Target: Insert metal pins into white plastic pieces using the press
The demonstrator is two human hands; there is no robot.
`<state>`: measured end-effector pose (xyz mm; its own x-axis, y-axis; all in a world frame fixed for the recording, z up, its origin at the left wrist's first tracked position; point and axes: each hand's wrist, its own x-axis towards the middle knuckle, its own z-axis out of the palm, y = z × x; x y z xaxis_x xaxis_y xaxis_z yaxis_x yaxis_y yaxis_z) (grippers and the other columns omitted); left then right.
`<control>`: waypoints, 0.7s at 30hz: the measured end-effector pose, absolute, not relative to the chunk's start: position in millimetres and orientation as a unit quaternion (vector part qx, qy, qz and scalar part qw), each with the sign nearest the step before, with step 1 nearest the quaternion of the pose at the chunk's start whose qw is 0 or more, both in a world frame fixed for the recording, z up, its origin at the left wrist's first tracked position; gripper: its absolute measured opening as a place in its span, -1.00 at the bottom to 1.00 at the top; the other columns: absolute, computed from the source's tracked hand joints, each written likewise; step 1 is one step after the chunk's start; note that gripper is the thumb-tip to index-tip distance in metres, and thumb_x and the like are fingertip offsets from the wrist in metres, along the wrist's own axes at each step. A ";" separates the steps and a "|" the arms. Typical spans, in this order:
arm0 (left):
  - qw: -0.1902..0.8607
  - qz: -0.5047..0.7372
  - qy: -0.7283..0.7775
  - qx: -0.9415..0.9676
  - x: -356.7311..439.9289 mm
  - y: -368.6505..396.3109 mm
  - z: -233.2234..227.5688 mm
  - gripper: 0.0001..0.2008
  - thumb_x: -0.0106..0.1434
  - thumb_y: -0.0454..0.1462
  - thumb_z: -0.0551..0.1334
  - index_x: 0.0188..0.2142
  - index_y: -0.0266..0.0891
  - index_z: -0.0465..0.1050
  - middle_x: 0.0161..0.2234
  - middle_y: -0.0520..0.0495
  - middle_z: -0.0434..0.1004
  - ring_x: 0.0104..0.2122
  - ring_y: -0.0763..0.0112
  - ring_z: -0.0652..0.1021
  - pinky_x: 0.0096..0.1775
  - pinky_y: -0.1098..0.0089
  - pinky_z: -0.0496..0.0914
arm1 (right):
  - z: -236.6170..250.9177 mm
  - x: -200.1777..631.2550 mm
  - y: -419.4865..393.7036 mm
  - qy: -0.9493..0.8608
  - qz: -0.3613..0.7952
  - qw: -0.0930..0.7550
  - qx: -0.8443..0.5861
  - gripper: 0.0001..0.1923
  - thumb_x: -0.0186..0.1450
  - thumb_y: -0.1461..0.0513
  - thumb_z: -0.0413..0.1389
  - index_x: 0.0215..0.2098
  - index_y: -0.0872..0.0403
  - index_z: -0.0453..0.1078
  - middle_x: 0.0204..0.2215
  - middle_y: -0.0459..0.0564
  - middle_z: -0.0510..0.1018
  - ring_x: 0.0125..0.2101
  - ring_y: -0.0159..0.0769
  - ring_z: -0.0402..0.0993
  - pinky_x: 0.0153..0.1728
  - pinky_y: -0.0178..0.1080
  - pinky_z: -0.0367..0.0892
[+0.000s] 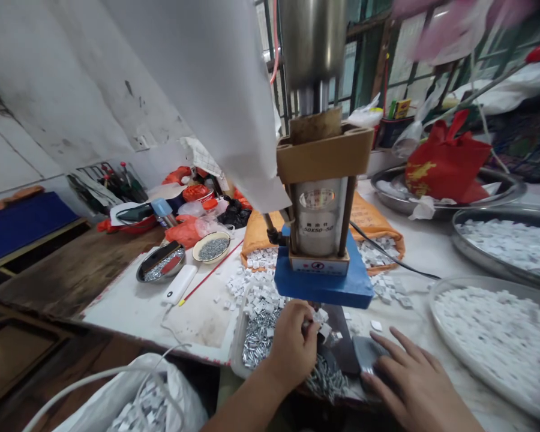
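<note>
My left hand (pixel 292 345) is closed, its fingers curled and pinched beside small white square pieces under the press. What it holds, if anything, is hidden. A heap of metal pins (pixel 327 379) lies just below its fingertips, and a clear plastic tub (pixel 237 354) of shiny pins and white pieces stands to its left. My right hand (pixel 416 378) is open, fingers stretched, with the fingertips at a smooth grey block (pixel 364 353). Above both hands stands the press, with a blue base (pixel 324 291) and a brown guard (pixel 326 156).
A round tray (pixel 441 318) of white pieces lies at right, with metal basins (pixel 459 225) behind. Orange sacks (pixel 258 231) sit behind the press. Leftward are a bowl (pixel 210 258) of metal parts, a white power bank (pixel 180 285) and a red stick (pixel 213 273). A white bag (pixel 186 390) hangs in front.
</note>
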<state>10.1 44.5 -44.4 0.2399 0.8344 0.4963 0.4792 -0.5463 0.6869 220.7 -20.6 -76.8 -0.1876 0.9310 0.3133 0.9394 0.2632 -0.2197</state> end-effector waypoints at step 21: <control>0.619 0.500 0.428 0.428 -3.5 8.8 -39.2 -0.81 0.02 -0.35 0.32 -0.38 -0.27 0.34 -0.47 0.04 0.40 -0.49 0.52 0.41 -0.42 0.52 0.30 | -38.0 152.1 -12.0 -0.618 0.430 0.353 -0.555 -0.77 0.20 0.10 0.04 -0.33 0.06 0.42 -0.43 -0.04 0.61 -0.38 -0.18 0.53 -0.38 -0.27 0.43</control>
